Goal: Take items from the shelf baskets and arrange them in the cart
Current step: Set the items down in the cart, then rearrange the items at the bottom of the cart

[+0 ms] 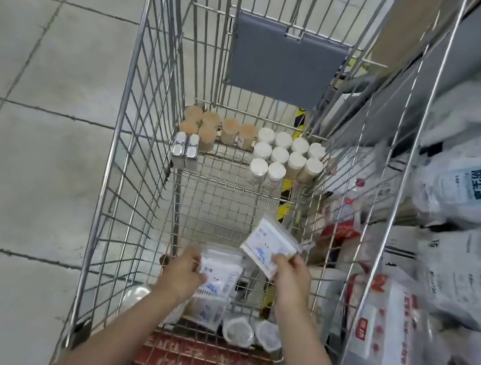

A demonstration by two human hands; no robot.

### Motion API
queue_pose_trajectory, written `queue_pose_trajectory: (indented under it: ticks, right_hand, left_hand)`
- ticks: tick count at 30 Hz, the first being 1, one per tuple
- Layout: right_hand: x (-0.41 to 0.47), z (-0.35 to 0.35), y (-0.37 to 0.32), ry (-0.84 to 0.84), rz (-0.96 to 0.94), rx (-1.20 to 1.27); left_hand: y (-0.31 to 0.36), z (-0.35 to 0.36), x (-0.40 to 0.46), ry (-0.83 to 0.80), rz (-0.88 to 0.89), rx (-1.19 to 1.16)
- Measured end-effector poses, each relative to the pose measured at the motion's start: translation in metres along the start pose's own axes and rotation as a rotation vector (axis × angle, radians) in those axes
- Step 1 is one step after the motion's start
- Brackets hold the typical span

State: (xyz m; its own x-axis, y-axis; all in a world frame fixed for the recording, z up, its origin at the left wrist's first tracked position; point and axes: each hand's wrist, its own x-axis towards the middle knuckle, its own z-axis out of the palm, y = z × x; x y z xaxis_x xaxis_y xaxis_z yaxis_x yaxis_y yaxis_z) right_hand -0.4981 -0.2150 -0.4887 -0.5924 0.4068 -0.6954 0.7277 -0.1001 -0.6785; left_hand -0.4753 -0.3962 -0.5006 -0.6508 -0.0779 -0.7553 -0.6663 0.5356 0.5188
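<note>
Reaching down into the wire cart (114,160), my right hand (288,269) pinches one flat packet (266,246) tilted up to its far left, nearer the open floor, while my left hand (185,270) grips a second packet (219,275) alongside.

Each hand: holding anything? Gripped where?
Left hand pinches a cotton swab packet at its left edge; right hand pinches another packet at its near corner.

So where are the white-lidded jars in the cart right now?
In the head view, the white-lidded jars stand clustered in the cart's far right corner, right of the tan-lidded jars.
</note>
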Motion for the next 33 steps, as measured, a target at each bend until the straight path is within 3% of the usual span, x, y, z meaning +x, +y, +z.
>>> queue_pose_trajectory:
  ticks: [9,22,33]
  right_hand:
    - [0.045,0.025,0.044,-0.195,0.043,-0.192]
    - [0.062,0.040,0.089,-0.199,-0.015,-0.408]
    - [0.055,0.040,0.108,-0.235,-0.080,-0.552]
  left_hand:
    - [-0.016,0.027,0.027,-0.097,-0.063,0.296]
    - [-0.041,0.048,0.042,-0.051,-0.139,0.647]
    - [-0.054,0.048,0.041,-0.067,-0.135,0.620]
